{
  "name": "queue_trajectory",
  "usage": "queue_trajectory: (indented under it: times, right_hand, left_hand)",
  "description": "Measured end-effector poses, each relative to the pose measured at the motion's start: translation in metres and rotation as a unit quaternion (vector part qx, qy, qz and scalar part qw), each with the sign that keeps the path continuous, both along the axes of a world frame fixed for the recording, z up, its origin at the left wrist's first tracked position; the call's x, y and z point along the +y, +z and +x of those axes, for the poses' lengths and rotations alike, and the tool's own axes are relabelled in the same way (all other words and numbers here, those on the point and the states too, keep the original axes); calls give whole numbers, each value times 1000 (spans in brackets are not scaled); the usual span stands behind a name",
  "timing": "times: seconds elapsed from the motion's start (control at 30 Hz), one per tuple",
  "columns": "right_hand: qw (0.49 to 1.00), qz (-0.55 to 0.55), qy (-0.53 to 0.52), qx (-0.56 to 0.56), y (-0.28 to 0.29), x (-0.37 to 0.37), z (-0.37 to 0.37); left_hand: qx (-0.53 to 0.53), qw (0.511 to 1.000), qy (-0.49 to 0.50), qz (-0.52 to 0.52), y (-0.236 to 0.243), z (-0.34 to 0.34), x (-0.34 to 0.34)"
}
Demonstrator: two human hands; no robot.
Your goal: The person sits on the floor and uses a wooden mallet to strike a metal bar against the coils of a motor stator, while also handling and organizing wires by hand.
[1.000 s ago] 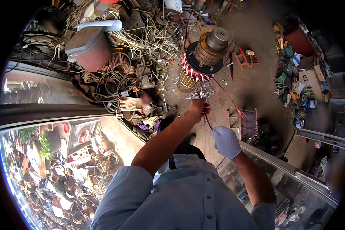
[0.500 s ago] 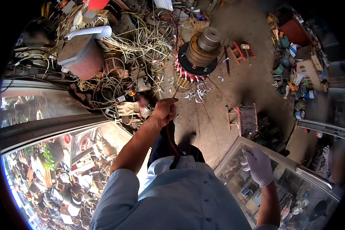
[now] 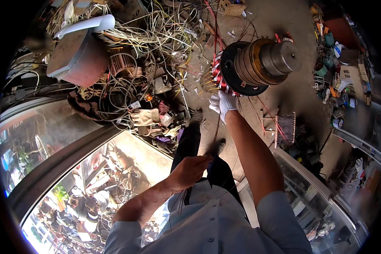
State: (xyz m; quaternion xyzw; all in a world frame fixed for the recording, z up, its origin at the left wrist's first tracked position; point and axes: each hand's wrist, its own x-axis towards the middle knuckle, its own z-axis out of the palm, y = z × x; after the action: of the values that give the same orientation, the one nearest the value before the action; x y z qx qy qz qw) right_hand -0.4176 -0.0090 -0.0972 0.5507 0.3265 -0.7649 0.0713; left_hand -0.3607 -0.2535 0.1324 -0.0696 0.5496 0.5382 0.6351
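A large rotor [image 3: 254,65] with metal shaft, stacked rings, black disc and red-and-white winding [image 3: 218,72] stands at upper centre, long thin wires trailing from its underside. My gloved right hand [image 3: 222,103] is raised just below the winding, fingers curled round wire leads where they come out. My bare left hand [image 3: 190,171] is closed on dark thin wires low in front of my body, their lengths hanging over my shirt. A small rack [image 3: 283,127] with red wires across it lies right of my right arm.
Tangled cables [image 3: 156,29], a grey-red housing [image 3: 78,59] and work gloves [image 3: 144,116] crowd the left. Tools and boxes [image 3: 347,84] line the right. Glazed frames [image 3: 67,156] flank me at lower left and right.
My left hand has drawn down and back toward my body with the wires. My right hand went lower right, then rose to the winding. The rotor appears larger and further right.
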Motion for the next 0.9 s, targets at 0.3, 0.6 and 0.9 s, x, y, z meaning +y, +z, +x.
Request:
queue_trajectory:
  times: [0.3,0.6,0.9]
  right_hand:
    - [995,83,43,-41,43,10,4]
    - [968,181,165,56,269,6,104]
    - [922,255,290,41,406,-15,238]
  left_hand:
    - [-20,999,12,42,-16,4,-9]
    - [9,998,70,3,-36,40,26]
    - [-88,925,359,90,-19,43,167]
